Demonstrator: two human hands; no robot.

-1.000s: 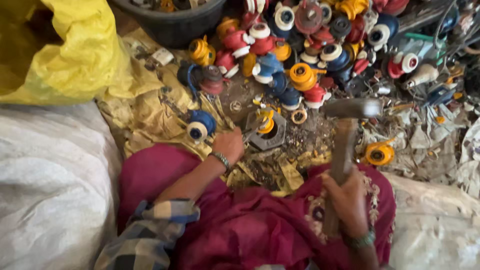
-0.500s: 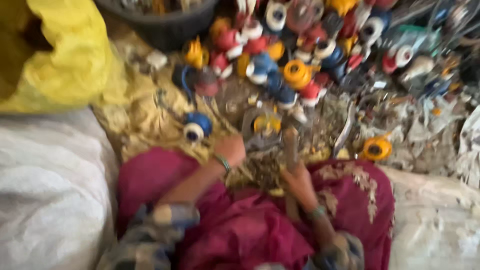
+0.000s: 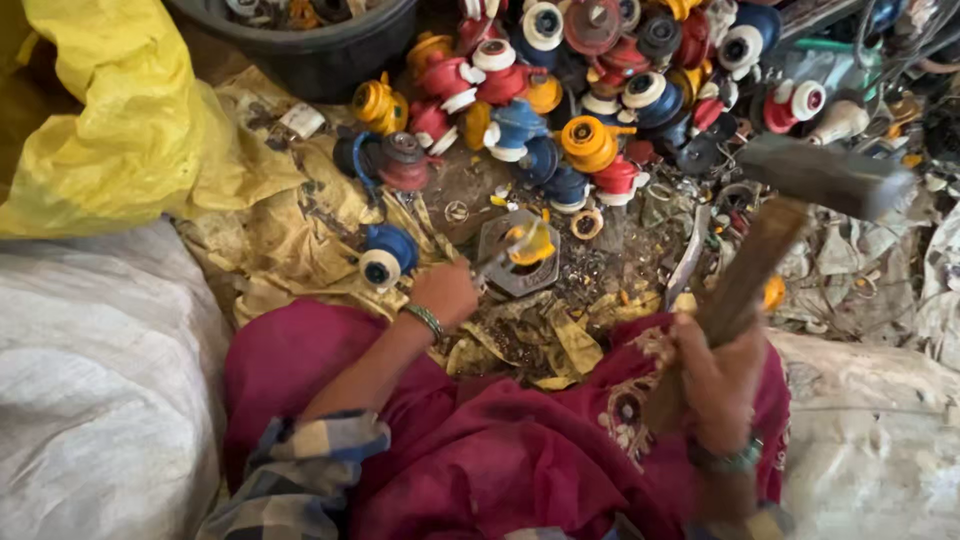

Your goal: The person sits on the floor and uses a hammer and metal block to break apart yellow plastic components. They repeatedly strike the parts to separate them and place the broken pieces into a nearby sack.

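My right hand [image 3: 712,380] grips the wooden handle of a hammer [image 3: 800,190], whose dark metal head is raised at the right, well above the ground. My left hand [image 3: 445,292], with a bangle at the wrist, is closed on a thin metal tool that pins a small yellow plastic part [image 3: 530,242] onto a grey metal block [image 3: 518,255]. A blue and white plastic spool [image 3: 385,255] lies just left of my left hand. My lap is covered in magenta cloth [image 3: 480,450].
A heap of red, yellow, blue and white plastic spools [image 3: 590,90] lies beyond the block. A black tub [image 3: 320,50] stands at the top left, a yellow sack [image 3: 100,120] at the left, white sacks [image 3: 90,380] on both sides. Scrap bits litter the ground.
The hammer came down onto the yellow part half a second ago and is now lifted up again to the right. My left hand has stayed at the block.
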